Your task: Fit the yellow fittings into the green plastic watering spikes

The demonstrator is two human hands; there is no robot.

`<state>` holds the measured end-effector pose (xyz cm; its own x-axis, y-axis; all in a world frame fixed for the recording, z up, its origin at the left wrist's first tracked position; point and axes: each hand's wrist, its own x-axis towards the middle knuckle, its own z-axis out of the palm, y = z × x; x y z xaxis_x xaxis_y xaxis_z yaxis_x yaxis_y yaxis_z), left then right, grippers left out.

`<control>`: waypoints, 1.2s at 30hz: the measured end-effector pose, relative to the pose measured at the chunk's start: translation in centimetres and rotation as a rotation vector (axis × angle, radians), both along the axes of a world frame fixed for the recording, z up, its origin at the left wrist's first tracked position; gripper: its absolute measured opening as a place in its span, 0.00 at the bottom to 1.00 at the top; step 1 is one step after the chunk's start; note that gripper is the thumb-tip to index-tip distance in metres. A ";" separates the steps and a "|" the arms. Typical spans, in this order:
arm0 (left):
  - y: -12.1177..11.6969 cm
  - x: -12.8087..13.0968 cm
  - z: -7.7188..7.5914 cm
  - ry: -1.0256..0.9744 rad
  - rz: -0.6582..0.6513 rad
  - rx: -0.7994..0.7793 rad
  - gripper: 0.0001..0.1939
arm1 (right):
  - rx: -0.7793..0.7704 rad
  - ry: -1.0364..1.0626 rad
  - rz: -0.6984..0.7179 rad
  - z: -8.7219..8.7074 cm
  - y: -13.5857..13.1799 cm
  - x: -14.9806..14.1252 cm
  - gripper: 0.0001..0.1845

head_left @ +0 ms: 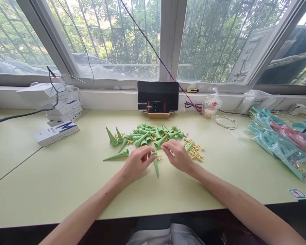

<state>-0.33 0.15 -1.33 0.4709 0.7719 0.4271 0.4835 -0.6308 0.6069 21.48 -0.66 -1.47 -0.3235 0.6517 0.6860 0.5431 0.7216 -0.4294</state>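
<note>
My left hand [139,160] is closed, thumb and forefinger around the wide end of a green plastic spike [156,168]. The spike's tip points toward me, and a small yellow peg-like piece [159,157] shows beside its wide end. Just right of it, my right hand [177,157] has its fingertips pinched together; what they hold, if anything, is too small to make out. Beyond both hands lies a heap of green spikes [158,132]. Several yellow pegs [195,153] are scattered by the right hand. One loose spike [117,155] lies left of my left hand.
A phone [157,107] leans on a dark screen [158,92] at the back. White boxes [57,132] are stacked on the left. On the right are a plastic bag [211,105], a coiled white cable [225,122] and wrapped teal plastic items [275,139]. The table's front edge is near me.
</note>
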 end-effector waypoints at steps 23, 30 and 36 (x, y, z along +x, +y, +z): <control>-0.1 0.2 0.2 -0.033 -0.055 0.085 0.09 | -0.419 0.268 0.170 -0.8 -0.7 -1.5 0.10; -0.2 0.2 0.2 -0.030 -0.042 0.074 0.11 | -0.613 0.488 0.288 -0.9 -0.6 -1.5 0.12; -0.2 0.2 0.3 -0.022 -0.032 0.075 0.09 | -0.666 0.555 0.310 -0.5 -0.5 -1.7 0.14</control>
